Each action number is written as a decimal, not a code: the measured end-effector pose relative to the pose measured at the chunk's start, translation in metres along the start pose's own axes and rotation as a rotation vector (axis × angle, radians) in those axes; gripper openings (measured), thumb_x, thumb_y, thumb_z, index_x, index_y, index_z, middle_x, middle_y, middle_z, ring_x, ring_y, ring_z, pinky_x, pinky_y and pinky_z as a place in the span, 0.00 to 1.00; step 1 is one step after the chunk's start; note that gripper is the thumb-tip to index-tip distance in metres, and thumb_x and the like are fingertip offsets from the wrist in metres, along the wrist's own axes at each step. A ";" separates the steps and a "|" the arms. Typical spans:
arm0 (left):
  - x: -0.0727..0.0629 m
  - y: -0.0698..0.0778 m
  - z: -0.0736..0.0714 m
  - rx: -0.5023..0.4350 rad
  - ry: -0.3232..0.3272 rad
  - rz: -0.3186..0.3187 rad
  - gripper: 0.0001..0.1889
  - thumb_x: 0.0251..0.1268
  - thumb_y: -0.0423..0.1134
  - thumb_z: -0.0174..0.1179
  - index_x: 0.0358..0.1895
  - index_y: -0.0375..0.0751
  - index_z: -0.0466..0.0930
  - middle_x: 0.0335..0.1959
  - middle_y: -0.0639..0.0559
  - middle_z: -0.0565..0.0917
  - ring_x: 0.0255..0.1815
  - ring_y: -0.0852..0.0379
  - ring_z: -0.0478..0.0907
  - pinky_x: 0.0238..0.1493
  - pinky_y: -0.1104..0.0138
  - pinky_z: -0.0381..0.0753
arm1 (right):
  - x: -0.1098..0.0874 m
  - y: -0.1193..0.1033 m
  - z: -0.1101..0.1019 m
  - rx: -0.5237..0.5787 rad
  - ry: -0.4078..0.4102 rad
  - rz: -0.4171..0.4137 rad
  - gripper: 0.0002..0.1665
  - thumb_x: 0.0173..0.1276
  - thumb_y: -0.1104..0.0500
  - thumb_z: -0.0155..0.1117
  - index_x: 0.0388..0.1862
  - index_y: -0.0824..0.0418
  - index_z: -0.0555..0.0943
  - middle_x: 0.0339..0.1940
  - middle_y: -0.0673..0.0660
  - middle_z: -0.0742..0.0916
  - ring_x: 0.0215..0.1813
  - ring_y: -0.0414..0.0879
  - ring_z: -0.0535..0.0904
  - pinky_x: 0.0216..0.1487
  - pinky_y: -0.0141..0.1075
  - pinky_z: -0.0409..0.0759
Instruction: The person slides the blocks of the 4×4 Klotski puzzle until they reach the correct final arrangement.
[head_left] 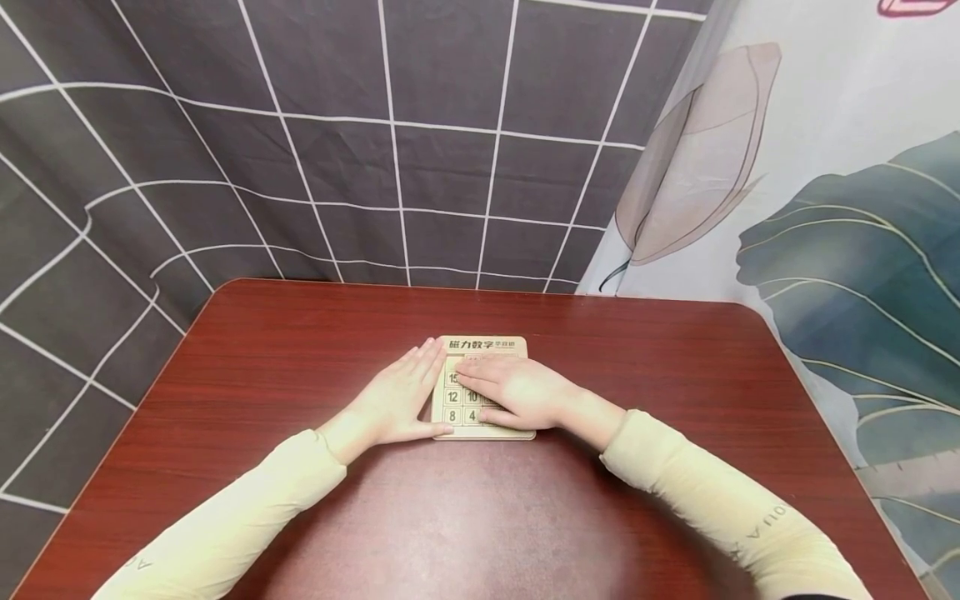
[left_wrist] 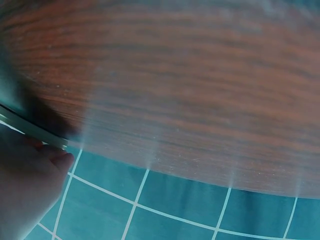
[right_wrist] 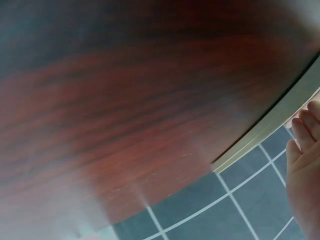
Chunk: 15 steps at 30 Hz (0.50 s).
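Nearest the camera, the left sleeve [head_left: 232, 517], cream with faint lettering, reaches in from the lower left over a reddish-brown wood-grain table [head_left: 292, 333]. A dark gray curtain [head_left: 322, 158] crossed by white lines hangs behind the table's left and middle. Past the cuff, the left hand [head_left: 397, 396] is unclenched, its fingers straight along the left edge of a cream puzzle board [head_left: 472, 343] and its thumb at the near left corner. The board lies flat on the table between both hands, with black characters across its far strip and numbered tiles [head_left: 462, 406] below; 15, 12, 10, 8 and 4 can be read. The right hand [head_left: 528, 392] lies over the board's right side, also unclenched, fingers extended leftward across the tiles, thumb by the 4; how firmly it presses, I cannot tell. Farther right come the right sleeve [head_left: 712, 492], also cream, and a white curtain [head_left: 825, 100] with large leaf shapes.
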<state>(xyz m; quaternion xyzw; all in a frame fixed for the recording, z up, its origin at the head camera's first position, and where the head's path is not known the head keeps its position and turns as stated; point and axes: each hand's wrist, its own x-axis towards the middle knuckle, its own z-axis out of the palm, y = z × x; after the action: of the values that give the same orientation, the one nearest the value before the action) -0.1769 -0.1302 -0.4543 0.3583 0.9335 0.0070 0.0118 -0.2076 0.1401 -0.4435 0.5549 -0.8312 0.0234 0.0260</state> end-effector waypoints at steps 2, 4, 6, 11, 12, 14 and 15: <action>0.000 0.000 -0.001 -0.009 -0.001 -0.001 0.60 0.68 0.73 0.58 0.83 0.23 0.52 0.86 0.30 0.54 0.88 0.38 0.53 0.88 0.51 0.59 | 0.001 -0.002 0.000 -0.009 -0.015 -0.003 0.37 0.81 0.43 0.59 0.80 0.61 0.72 0.80 0.58 0.77 0.81 0.52 0.73 0.84 0.46 0.69; 0.000 0.001 -0.001 -0.013 -0.004 -0.002 0.60 0.68 0.72 0.58 0.83 0.23 0.52 0.86 0.30 0.54 0.88 0.38 0.53 0.88 0.51 0.59 | 0.002 -0.003 -0.001 -0.012 -0.020 -0.001 0.37 0.81 0.43 0.59 0.80 0.62 0.72 0.80 0.59 0.77 0.81 0.52 0.73 0.84 0.46 0.70; 0.000 0.001 -0.002 -0.015 -0.005 -0.003 0.59 0.68 0.72 0.59 0.83 0.23 0.53 0.86 0.30 0.54 0.88 0.38 0.53 0.88 0.51 0.59 | 0.002 -0.002 -0.001 -0.007 -0.030 0.012 0.37 0.81 0.43 0.59 0.80 0.61 0.72 0.80 0.58 0.77 0.81 0.52 0.73 0.84 0.46 0.70; 0.000 0.001 -0.003 -0.014 -0.012 -0.002 0.59 0.68 0.72 0.58 0.82 0.23 0.53 0.86 0.30 0.54 0.88 0.37 0.53 0.88 0.51 0.59 | 0.008 0.004 -0.001 0.021 -0.035 0.044 0.37 0.81 0.43 0.59 0.80 0.61 0.72 0.79 0.58 0.78 0.81 0.52 0.73 0.84 0.46 0.69; 0.000 0.001 -0.003 -0.013 -0.014 0.000 0.59 0.68 0.72 0.58 0.82 0.23 0.53 0.86 0.30 0.54 0.88 0.37 0.53 0.88 0.51 0.59 | 0.009 0.005 -0.001 0.027 -0.037 0.048 0.37 0.81 0.43 0.60 0.80 0.62 0.72 0.80 0.59 0.78 0.81 0.52 0.72 0.84 0.46 0.69; 0.000 0.001 -0.003 -0.011 -0.013 0.001 0.59 0.68 0.72 0.58 0.82 0.23 0.53 0.86 0.30 0.54 0.88 0.38 0.53 0.88 0.51 0.59 | 0.011 0.008 0.000 0.033 -0.045 0.063 0.37 0.81 0.43 0.59 0.80 0.62 0.72 0.80 0.59 0.77 0.82 0.52 0.72 0.85 0.47 0.68; 0.000 0.001 -0.003 -0.010 -0.011 0.001 0.59 0.68 0.72 0.58 0.82 0.23 0.53 0.86 0.30 0.54 0.88 0.38 0.53 0.88 0.51 0.59 | 0.012 0.010 0.000 0.034 -0.050 0.069 0.37 0.81 0.43 0.59 0.80 0.62 0.71 0.80 0.59 0.77 0.82 0.53 0.71 0.85 0.47 0.67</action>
<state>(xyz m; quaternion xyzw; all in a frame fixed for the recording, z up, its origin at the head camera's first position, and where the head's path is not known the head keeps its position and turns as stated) -0.1766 -0.1292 -0.4514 0.3588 0.9332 0.0099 0.0186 -0.2215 0.1324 -0.4428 0.5268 -0.8496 0.0248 -0.0049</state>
